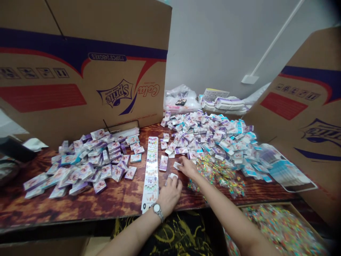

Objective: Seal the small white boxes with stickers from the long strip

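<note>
My left hand (pixel 169 195), with a watch (pixel 158 212) on its wrist, is closed round a small white box (pixel 173 175) near the table's front edge. To its upper right, my right hand (pixel 188 168) has its fingertips pinched on a small white piece (pixel 176 165), perhaps a box flap. Just beyond the hands lies a purple-and-white small box (pixel 163 163). A long strip of printed sheets (pixel 151 170) runs along the left of my left hand. Colourful wrapped candies (pixel 218 174) are heaped to the right of my right hand.
Finished-looking small boxes (pixel 87 163) are piled on the left, and many more boxes (pixel 210 135) at the back right. Large cartons (pixel 128 71) stand behind and at the right (pixel 306 106). A box of wrapped candies (pixel 285 227) sits below the table's right front edge.
</note>
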Motion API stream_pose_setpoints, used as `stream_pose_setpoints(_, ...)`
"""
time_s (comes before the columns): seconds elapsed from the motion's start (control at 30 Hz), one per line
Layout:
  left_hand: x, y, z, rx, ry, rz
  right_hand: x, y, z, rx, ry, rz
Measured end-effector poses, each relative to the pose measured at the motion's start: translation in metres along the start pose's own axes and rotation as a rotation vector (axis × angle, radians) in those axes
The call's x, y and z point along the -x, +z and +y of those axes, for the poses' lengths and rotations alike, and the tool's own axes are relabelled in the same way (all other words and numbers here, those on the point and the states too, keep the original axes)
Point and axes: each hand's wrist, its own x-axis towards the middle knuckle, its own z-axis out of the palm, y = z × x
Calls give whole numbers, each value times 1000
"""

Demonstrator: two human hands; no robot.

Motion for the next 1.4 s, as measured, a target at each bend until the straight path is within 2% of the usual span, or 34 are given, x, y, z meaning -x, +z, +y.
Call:
stream_pose_setpoints(0.1,-1,0,-4,13,-40,36,6,-6,0,-128,-42,9)
stream_pose_setpoints(0.33,5,-13,-12,92,28,58,25,-34,-9,-413,-265,-62)
stream_pose_setpoints(0.4,13,-21,-16,174,20,86,31,-43,-15,-481,-318,-80)
stream_pose_setpoints(0.5,27,-32,-27,417,4,141,38,-53,-24,-682,-386,-151)
stream_pose_setpoints(0.6,40,-40,-38,602,-10,179,42,-52,-31,-875,-362,-225)
stream_pose_setpoints(0.7,49,-47,-46,675,-44,202,43,-44,-33,-931,-288,-197)
stream_pose_setpoints(0.83,55,-52,-53,713,-91,237,46,-46,-38,-750,-354,-160)
stream_pose_setpoints(1.03,60,-58,-59,716,-125,230,65,-72,-60,-473,-563,-152)
stream_pose_setpoints(1.27,66,-56,-68,753,-141,266,74,-68,-64,-143,-876,101)
stream_pose_setpoints(1.4,71,-53,-72,772,-131,273,75,-66,-62,71,-1074,169)
